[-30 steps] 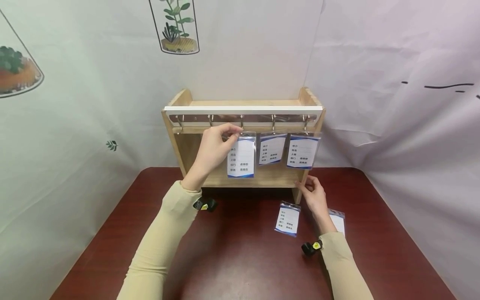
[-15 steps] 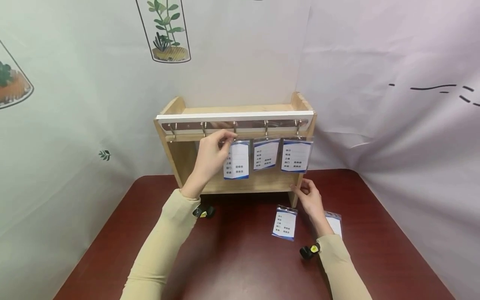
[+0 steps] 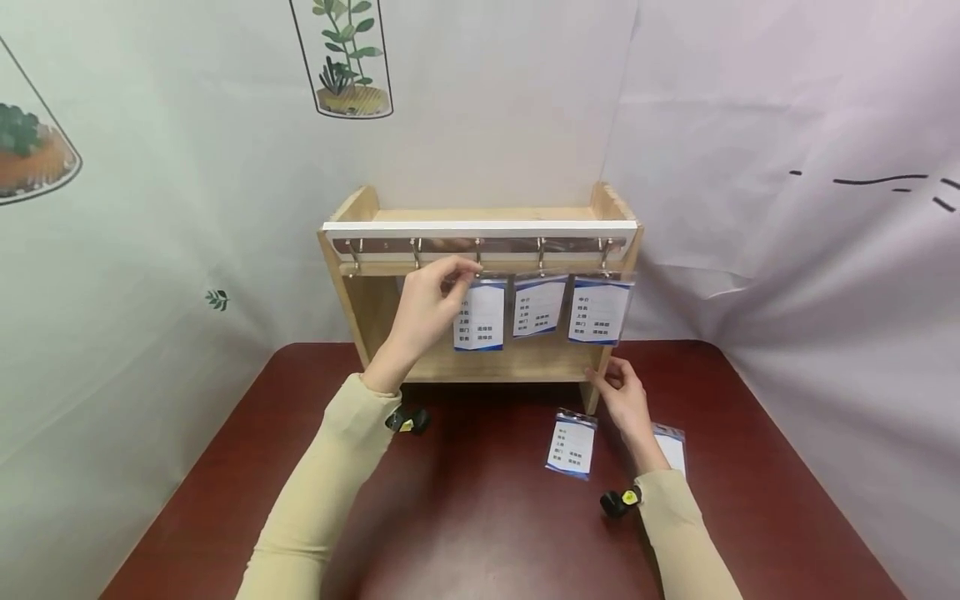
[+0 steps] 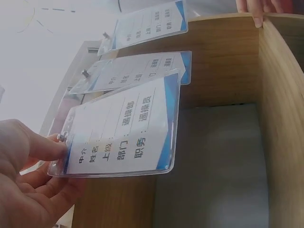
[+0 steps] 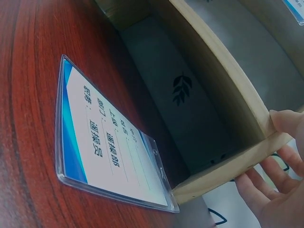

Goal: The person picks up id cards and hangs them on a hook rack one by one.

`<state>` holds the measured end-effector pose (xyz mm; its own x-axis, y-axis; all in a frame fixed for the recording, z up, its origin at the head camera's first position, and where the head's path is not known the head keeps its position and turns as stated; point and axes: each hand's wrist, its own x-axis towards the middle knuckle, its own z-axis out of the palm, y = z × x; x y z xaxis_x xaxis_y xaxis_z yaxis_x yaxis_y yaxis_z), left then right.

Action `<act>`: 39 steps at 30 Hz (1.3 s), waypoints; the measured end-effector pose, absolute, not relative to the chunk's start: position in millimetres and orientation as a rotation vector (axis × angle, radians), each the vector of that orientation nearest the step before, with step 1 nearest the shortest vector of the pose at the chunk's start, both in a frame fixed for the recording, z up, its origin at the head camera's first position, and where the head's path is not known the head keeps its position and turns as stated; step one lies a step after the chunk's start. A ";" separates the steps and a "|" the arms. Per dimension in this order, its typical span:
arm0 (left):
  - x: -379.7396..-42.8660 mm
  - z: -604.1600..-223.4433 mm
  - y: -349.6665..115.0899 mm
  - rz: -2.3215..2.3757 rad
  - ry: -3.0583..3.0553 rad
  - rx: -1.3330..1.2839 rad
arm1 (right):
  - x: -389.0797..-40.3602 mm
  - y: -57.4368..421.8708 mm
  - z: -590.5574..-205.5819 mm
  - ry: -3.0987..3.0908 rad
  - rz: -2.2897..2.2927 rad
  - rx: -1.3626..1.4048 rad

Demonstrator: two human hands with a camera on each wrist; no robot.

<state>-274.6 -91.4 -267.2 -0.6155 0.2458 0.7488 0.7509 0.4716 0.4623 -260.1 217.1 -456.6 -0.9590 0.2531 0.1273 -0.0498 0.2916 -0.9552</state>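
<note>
My left hand (image 3: 427,308) pinches a clear-sleeved name badge (image 4: 123,128) by its top edge, at the middle hook of a small wooden rack (image 3: 480,226). In the left wrist view a metal hook tip (image 4: 61,137) shows beside the thumb; I cannot tell whether the badge's slot is fully over it. Two more badges hang to its right, a middle badge (image 3: 538,305) and an end badge (image 3: 600,310). My right hand (image 3: 626,404) grips the rack's lower right side board (image 5: 228,166), thumb on one side and fingers on the other.
A loose badge (image 3: 572,446) lies face up on the dark red table (image 3: 480,533), in front of the rack's right leg. Another badge (image 3: 670,450) lies partly hidden behind the right forearm. Two hooks at the rack's left, including the end hook (image 3: 352,257), carry no badge.
The held badge has risen slightly closer to the middle hook. My right hand keeps its place on the rack. The head view has shifted a little.
</note>
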 end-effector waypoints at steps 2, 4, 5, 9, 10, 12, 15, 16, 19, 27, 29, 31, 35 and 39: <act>-275.0 -269.8 -92.5 -1.095 -2.126 -0.823 | -259.0 216.3 -459.0 -2.310 1.712 -0.188; -275.4 -271.0 -93.8 -1.115 -2.130 -0.825 | -259.1 215.8 -460.8 -2.304 1.705 -0.184; -275.7 -271.1 -94.3 -1.125 -2.131 -0.826 | -259.4 215.6 -461.2 -2.300 1.702 -0.180; -277.0 -270.1 -95.8 -1.156 -2.142 -0.832 | -260.4 215.4 -461.2 -2.296 1.693 -0.169; -277.5 -270.0 -96.0 -1.160 -2.149 -0.832 | -260.6 215.6 -461.0 -2.297 1.693 -0.168; -277.9 -269.7 -96.0 -1.168 -2.159 -0.832 | -260.6 216.0 -460.3 -2.304 1.690 -0.169; -277.3 -269.5 -96.3 -1.181 -2.171 -0.827 | -261.0 216.3 -460.1 -2.310 1.695 -0.178; -277.1 -269.4 -96.4 -1.184 -2.174 -0.824 | -261.1 216.3 -460.1 -2.313 1.694 -0.178; -276.3 -269.6 -96.8 -1.195 -2.180 -0.815 | -261.0 216.2 -460.4 -2.316 1.693 -0.177; -276.2 -270.7 -98.4 -1.213 -2.188 -0.808 | -260.6 216.8 -460.1 -2.305 1.691 -0.170; -275.9 -270.8 -99.3 -1.217 -2.190 -0.806 | -260.7 217.3 -459.8 -2.301 1.691 -0.171; -275.2 -270.8 -100.4 -1.220 -2.193 -0.801 | -260.9 217.7 -459.5 -2.301 1.691 -0.171; -273.5 -271.2 -102.6 -1.224 -2.209 -0.783 | -261.2 218.2 -459.2 -2.300 1.700 -0.172; -273.8 -272.9 -104.7 -1.230 -2.222 -0.770 | -260.9 218.5 -458.6 -2.301 1.704 -0.175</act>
